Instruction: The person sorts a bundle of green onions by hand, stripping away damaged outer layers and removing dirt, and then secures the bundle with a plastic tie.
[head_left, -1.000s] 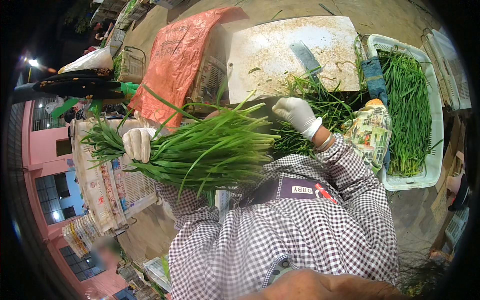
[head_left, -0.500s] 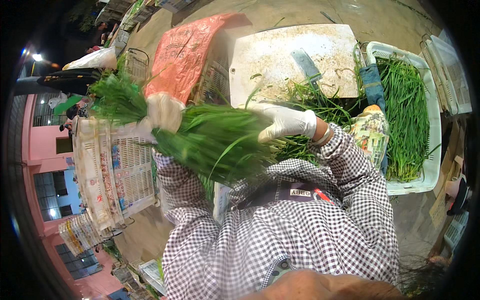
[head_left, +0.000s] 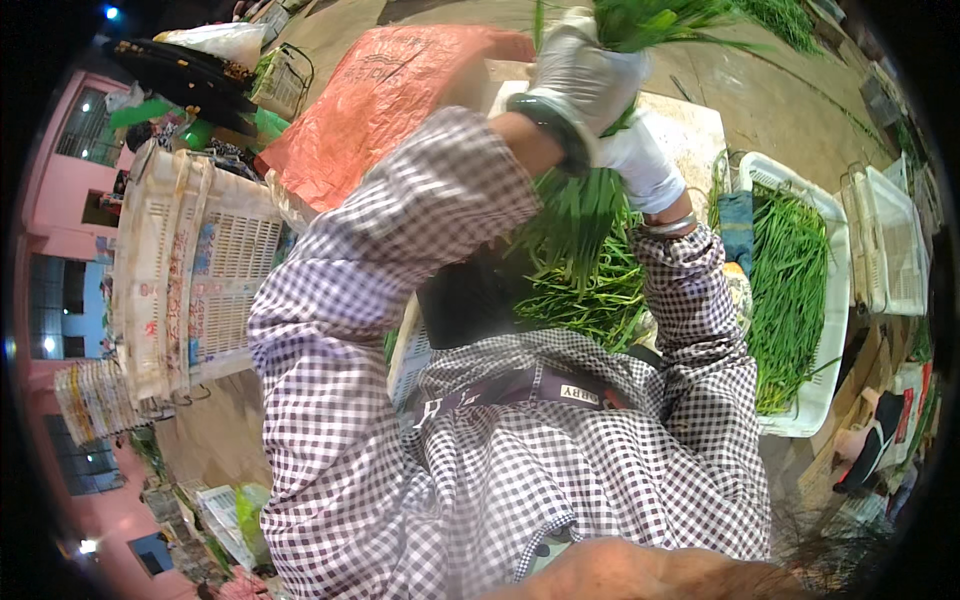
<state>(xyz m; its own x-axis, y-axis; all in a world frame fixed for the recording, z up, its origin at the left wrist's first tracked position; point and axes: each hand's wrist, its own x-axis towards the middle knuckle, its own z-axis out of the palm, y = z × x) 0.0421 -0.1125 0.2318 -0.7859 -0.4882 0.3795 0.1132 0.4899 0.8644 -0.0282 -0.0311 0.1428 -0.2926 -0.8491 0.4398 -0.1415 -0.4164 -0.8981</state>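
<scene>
A bunch of garlic chives [head_left: 655, 22] is raised in front of me over the far work surface, its leaves spreading above and below my gloved hands. My left hand [head_left: 585, 80], in a white glove with a dark bangle at the wrist, reaches across and is closed round the bunch. Just below it, my right hand [head_left: 637, 165], also gloved, is against the same bunch with fingers curled, partly hidden by the leaves. More loose chives [head_left: 590, 305] lie in a heap before my waist. Behind my hands a white board [head_left: 690, 120] is mostly covered.
On the right stands a white crate [head_left: 838, 340] filled with chives, with stacked clear crates [head_left: 893, 240] beyond. An orange-red sack [head_left: 370, 100] lies at the far left. Stacked white slatted crates [head_left: 180, 270] stand left of my arm. A blue cloth [head_left: 736, 228] hangs on the filled crate's edge.
Both hands have carried the bunch from the left to far in front, turning it more upright. My left arm now crosses over the sack's near edge. The cleaver on the board is now hidden.
</scene>
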